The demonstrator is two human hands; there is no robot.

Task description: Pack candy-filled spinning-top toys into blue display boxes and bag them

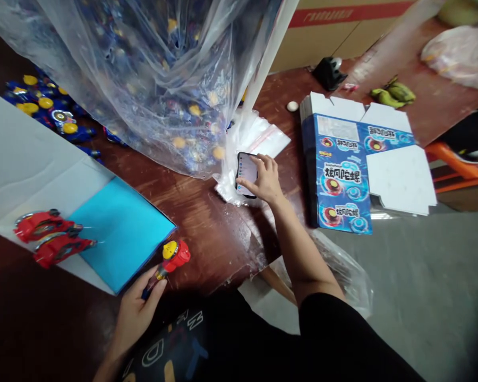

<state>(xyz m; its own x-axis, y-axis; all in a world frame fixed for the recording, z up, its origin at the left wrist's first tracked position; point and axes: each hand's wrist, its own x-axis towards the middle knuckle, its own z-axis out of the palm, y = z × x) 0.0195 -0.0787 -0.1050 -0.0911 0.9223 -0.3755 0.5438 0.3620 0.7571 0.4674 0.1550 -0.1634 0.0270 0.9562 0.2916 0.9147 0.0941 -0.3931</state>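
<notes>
in the left hand (134,307) is one toy (171,257).

“炫风陀螺” is printed repeatedly on the blue boxes (342,164), and a “D” can be read on the black shirt (263,350).

The person wears a black T-shirt (258,350), of which the short right sleeve (322,315) ends near the elbow. On its front are printed letters (153,353), some in white outline (one resembles a D), with blue and yellow marks (169,371). The left hand (137,305) and right hand (269,183) are bare.
</notes>
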